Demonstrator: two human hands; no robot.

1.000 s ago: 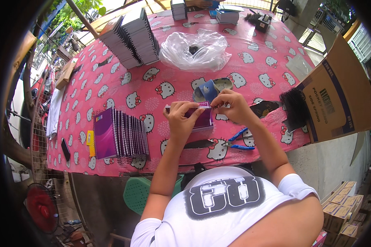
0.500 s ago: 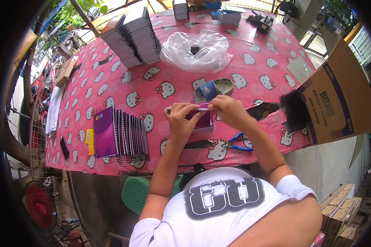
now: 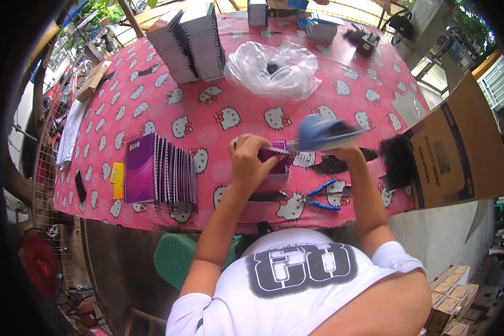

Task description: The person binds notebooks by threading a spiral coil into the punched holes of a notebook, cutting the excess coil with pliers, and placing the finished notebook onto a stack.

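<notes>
While the left hand (image 3: 248,158) pinches a small purple notebook (image 3: 278,149) between thumb and fingers, the right hand (image 3: 346,152) grips a blue slipper (image 3: 323,134) above the table (image 3: 297,106). The notebook is in front of the chest, near the close side of the table, with the slipper just to its right. The left thumb presses from the near side and the fingers from the far side, probably to make the notebook steady and to leave its right end free. Because the slipper is blurred and covers most of the right fingers, I cannot tell exactly how they are bent around it. The pliers (image 3: 323,206) lie close to the body, apart from both hands, maybe so that they are easy to take. To the right, black springs (image 3: 396,159) lie against the mouth of a box (image 3: 465,140), which perhaps serves as their container. A purple pile (image 3: 140,171) stands at left, well apart from the slipper.
</notes>
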